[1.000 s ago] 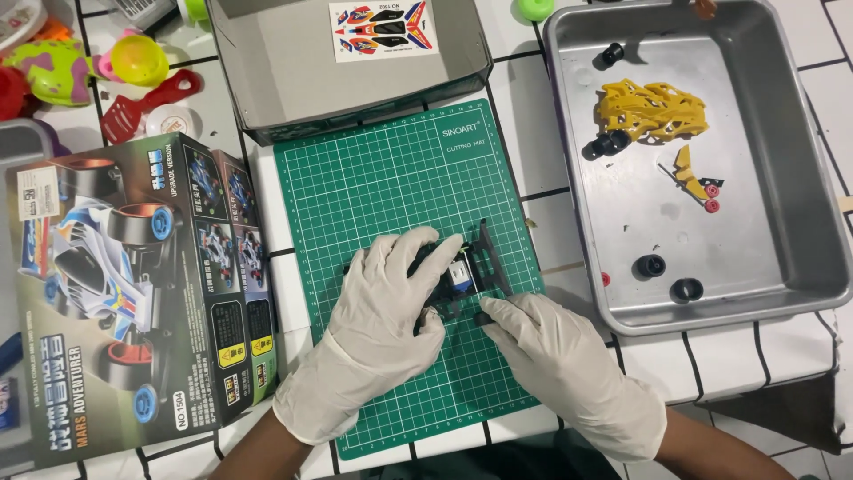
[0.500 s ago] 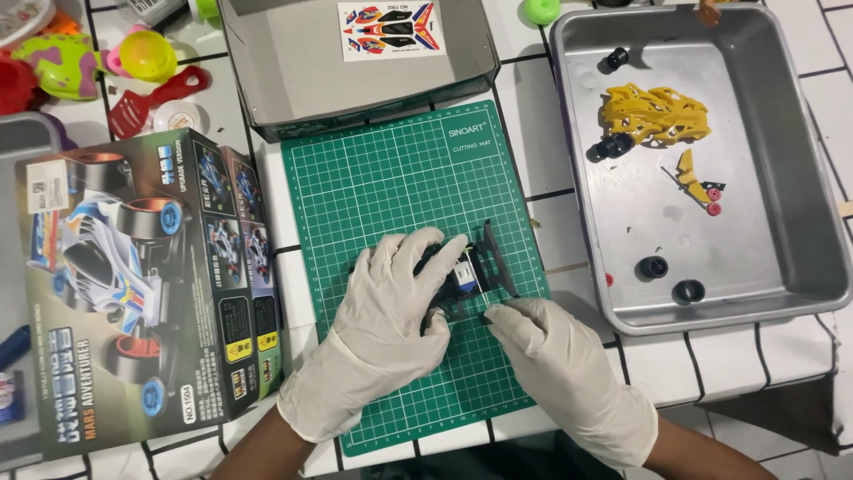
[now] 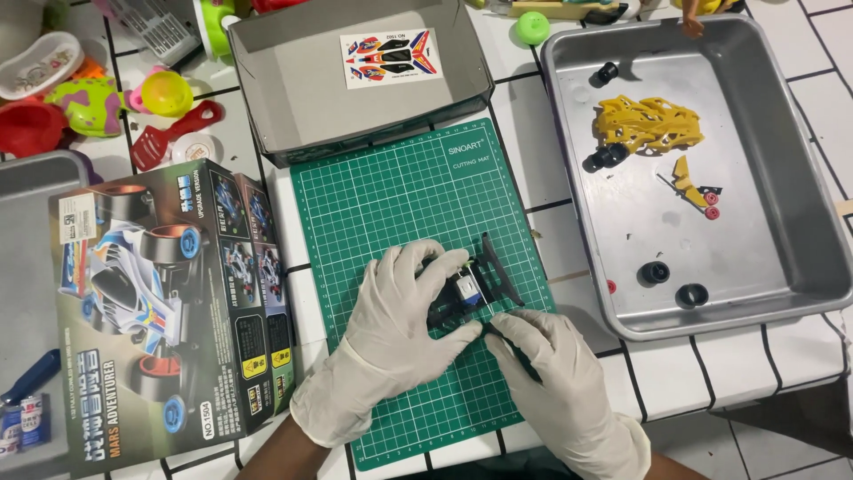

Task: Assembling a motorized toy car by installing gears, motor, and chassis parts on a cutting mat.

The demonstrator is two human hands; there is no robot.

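Both hands in white gloves work over a green cutting mat (image 3: 400,204), which gives a flat, non-slip base on the white tiled table (image 3: 684,373).

Left hand (image 3: 391,333) is cupped over a small black toy car frame (image 3: 462,289), fingers wrapped round its near side & top, clamping it down on the mat so it can't slide. Frame sits mid-mat, toward the right edge; a white/blue part shows at its centre, prob. the motor, w/ a black bumper bar sticking out to the right.

Right hand (image 3: 555,373) pinches a thin dark tool (image 3: 506,347), tip angled up-left into the frame's near edge. Tool type: can't tell, too small, mostly hidden by the fingers.

Metal tray (image 3: 764,293) just right of the mat keeps loose bits from rolling off: yellow plastic part frame (image 3: 649,124), a small yellow piece w/ red rollers (image 3: 693,188), black tyres (image 3: 673,284). All within easy reach of the right hand.

Grey box lid (image 3: 284,89) behind the mat holds a sticker sheet (image 3: 391,58), kept flat & out of the way. Kit box (image 3: 151,302) w/ car picture lies left of the mat. Toys clutter the far left corner.
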